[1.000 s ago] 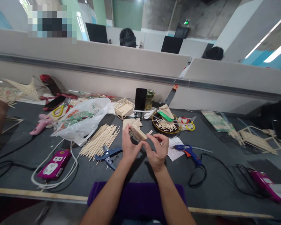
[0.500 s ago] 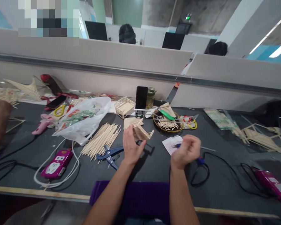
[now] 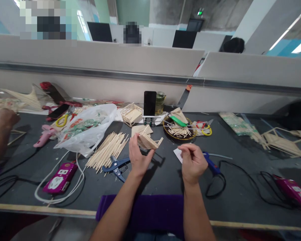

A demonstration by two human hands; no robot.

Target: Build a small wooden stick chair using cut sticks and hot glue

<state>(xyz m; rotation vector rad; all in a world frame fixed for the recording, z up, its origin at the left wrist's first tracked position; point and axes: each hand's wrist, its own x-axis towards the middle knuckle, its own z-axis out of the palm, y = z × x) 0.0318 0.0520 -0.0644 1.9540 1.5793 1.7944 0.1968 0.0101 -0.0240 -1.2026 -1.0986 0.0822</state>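
Observation:
My left hand (image 3: 139, 160) grips a small wooden-stick model (image 3: 147, 141), a slatted piece with short rails, raised above the table and tilted. To its right, my right hand (image 3: 193, 164) is closed in a pinch; whatever is between the fingertips is too small to make out. Beneath that hand lies a white paper (image 3: 177, 155), partly covered. A blue glue gun (image 3: 212, 164) rests just beyond it on the right. Beside my left wrist are blue-handled cutters (image 3: 117, 166) and a pile of thin wooden sticks (image 3: 107, 151).
Behind stand a wooden stick tray (image 3: 131, 114), a phone (image 3: 149, 103) and a jar (image 3: 160, 102). A round basket (image 3: 167, 134) holds short sticks. Left are a plastic bag (image 3: 85, 127), a magenta box (image 3: 60, 177) and another person's hand (image 3: 5, 122). Cords cross the right side.
My right hand has moved left, away from the blue glue gun and closer to the wooden model. My left hand keeps its hold, with the model turned slightly.

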